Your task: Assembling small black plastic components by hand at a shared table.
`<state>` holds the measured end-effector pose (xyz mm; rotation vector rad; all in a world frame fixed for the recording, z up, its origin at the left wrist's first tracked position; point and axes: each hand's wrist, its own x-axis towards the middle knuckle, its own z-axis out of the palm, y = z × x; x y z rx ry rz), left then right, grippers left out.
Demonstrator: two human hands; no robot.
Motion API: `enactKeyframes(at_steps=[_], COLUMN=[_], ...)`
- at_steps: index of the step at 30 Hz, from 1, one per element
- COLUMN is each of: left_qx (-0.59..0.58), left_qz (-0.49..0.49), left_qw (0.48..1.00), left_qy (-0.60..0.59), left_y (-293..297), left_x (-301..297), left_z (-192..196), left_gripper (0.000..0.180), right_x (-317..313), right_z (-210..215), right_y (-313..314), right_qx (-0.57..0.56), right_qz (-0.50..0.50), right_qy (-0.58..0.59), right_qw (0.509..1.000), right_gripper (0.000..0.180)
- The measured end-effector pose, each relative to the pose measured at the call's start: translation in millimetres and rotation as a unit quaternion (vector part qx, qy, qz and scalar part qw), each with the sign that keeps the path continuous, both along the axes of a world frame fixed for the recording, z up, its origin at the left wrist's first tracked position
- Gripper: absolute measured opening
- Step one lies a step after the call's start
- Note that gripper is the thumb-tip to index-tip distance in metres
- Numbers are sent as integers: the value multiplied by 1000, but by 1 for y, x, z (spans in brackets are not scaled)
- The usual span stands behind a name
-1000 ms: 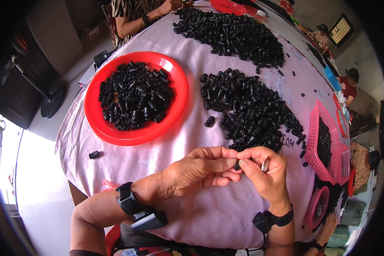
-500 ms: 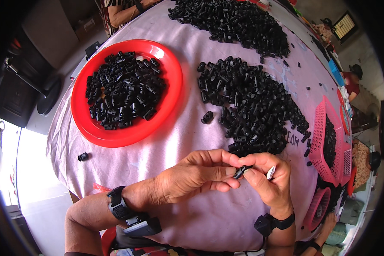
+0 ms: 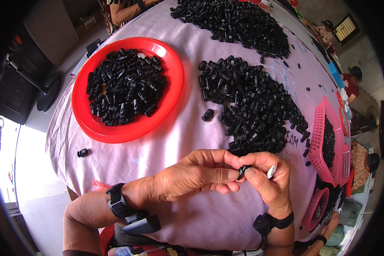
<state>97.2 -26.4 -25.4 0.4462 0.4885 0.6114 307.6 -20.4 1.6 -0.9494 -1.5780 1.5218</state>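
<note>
Just in front of the nearer pile, both my hands meet at one small black plastic cord lock (image 3: 243,170). My left hand (image 3: 200,175) is closed, pinching it between thumb and fingertips. From the other side, my right hand (image 3: 266,179) pinches the same piece; its fingers partly cover it. A small pale, flat piece (image 3: 272,171) sticks out of the right hand's curled fingers; its kind cannot be made out. Beyond the hands lies a pile of similar black cord locks (image 3: 251,106). A red round tray (image 3: 128,135) at the left holds many more.
Another black pile (image 3: 234,25) lies farther back on the pink tablecloth (image 3: 158,155). Single cord locks lie at the left (image 3: 82,152) and beside the near pile (image 3: 208,114). Pink baskets (image 3: 318,147) stand at the right. Other people sit around the table.
The cord lock has turned a little between my fingertips and stands more upright. Both hands stay almost in place, and the view has shifted slightly.
</note>
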Motion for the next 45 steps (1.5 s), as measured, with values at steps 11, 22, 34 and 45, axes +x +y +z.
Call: enactKeyframes(at_steps=[11,22,34,45], left_qx=[3,28,47,58], left_qz=[11,2,6,-6], left_qw=[1000,999,999,998], left_qy=[-12,-23,-16,-13], left_y=[0,-1,-1,-1], left_x=[1,4,6,7], left_z=[-5,-7,-11,-12], left_gripper=[25,20,20,22], right_x=[5,-2,-4,-4], right_z=[8,-1,0,1], right_y=[-1,-5,-5,-5], right_qx=[226,276,346,376], right_qz=[-63,-58,-74,-63], right_qy=[-252,-357,-392,-418], right_qw=[939,891,849,824], right_gripper=[45,59,61,63])
